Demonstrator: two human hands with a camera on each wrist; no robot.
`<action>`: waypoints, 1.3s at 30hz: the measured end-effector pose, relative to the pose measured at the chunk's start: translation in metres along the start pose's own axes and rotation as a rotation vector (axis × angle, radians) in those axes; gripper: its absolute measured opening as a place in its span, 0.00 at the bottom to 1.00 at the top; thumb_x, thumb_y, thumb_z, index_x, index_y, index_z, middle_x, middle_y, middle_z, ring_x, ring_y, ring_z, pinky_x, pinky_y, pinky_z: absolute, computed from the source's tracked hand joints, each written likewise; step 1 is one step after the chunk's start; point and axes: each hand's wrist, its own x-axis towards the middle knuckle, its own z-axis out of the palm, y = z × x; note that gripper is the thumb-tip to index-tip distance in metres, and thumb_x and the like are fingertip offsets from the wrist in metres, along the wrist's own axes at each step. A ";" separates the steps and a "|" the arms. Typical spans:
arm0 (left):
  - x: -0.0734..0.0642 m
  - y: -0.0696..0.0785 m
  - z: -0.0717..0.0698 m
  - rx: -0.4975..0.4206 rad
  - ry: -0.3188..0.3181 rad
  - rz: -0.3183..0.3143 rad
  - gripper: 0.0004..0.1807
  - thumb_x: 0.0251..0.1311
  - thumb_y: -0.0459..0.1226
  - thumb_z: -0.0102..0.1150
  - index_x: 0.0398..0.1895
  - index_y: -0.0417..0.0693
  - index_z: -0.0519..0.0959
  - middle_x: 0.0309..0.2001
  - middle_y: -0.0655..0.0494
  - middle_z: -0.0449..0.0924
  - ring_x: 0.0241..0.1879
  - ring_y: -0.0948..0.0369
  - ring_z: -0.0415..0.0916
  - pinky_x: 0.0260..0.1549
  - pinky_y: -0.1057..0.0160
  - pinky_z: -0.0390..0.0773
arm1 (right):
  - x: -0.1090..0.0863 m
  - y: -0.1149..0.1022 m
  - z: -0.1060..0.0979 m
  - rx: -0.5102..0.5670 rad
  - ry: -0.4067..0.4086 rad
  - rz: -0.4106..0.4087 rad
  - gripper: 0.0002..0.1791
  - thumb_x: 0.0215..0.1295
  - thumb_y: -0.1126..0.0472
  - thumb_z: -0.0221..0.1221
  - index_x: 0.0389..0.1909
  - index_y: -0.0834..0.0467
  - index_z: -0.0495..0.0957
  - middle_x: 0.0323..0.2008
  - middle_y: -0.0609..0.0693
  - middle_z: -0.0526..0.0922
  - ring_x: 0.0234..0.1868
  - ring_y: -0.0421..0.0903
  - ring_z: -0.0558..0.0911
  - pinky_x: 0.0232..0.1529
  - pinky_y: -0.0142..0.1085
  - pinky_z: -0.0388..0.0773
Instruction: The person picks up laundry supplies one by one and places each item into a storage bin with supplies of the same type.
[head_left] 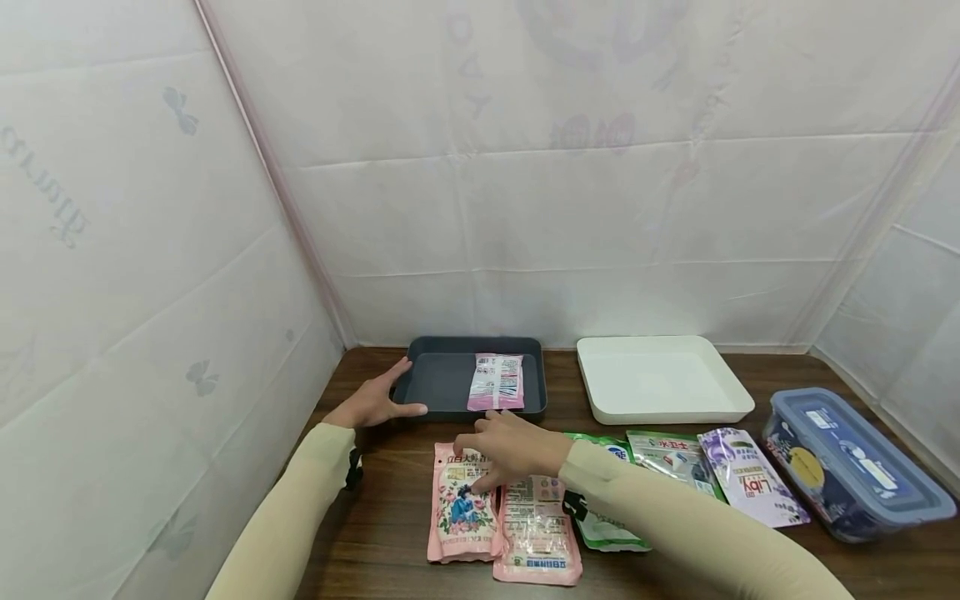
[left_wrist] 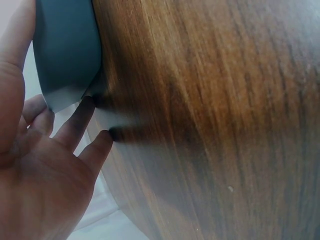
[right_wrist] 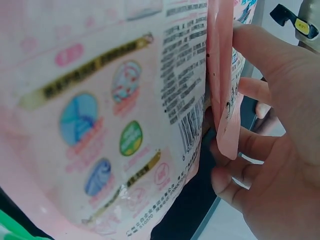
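Observation:
My left hand (head_left: 377, 402) spreads its fingers and thumb at the left end of a dark grey tray (head_left: 438, 383). In the left wrist view, the fingertips (left_wrist: 90, 102) reach right under the tray's corner (left_wrist: 70, 60). A pink-and-white packet (head_left: 497, 383) lies in that tray. My right hand (head_left: 517, 447) is over the upper part of a pink laundry packet (head_left: 465, 512) printed with a blue figure and flowers. Its thumb (right_wrist: 260, 47) is at the packet's face, the other fingers loosely bent around its upper edge. A second pink packet (head_left: 536, 537), back up, lies under the right wrist.
A white tray (head_left: 663, 379) stands at the back right. Green packets (head_left: 611, 533), a grey-green packet (head_left: 675, 458) and a purple Liby packet (head_left: 750, 479) lie to the right. Beyond them is a blue-lidded container (head_left: 862, 467). White sheeting (head_left: 525, 208) walls the table.

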 end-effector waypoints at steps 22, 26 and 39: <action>0.003 -0.001 0.001 0.004 0.005 -0.009 0.60 0.59 0.58 0.72 0.84 0.46 0.46 0.82 0.39 0.41 0.77 0.35 0.51 0.69 0.32 0.59 | -0.008 0.004 -0.006 0.214 0.000 -0.020 0.20 0.74 0.54 0.63 0.64 0.44 0.77 0.42 0.42 0.77 0.32 0.34 0.74 0.32 0.27 0.74; 0.003 0.000 0.001 0.010 0.004 -0.006 0.60 0.59 0.58 0.72 0.84 0.45 0.47 0.82 0.40 0.41 0.77 0.35 0.51 0.69 0.32 0.59 | -0.008 0.005 -0.009 0.228 0.019 -0.046 0.19 0.74 0.57 0.63 0.63 0.46 0.78 0.44 0.43 0.79 0.34 0.33 0.75 0.34 0.25 0.75; 0.003 -0.003 0.001 0.020 0.004 0.006 0.62 0.57 0.61 0.71 0.83 0.44 0.48 0.83 0.41 0.40 0.77 0.35 0.51 0.69 0.33 0.59 | -0.005 0.004 -0.016 0.263 0.076 -0.137 0.17 0.71 0.62 0.65 0.59 0.53 0.83 0.50 0.44 0.87 0.36 0.28 0.79 0.41 0.21 0.76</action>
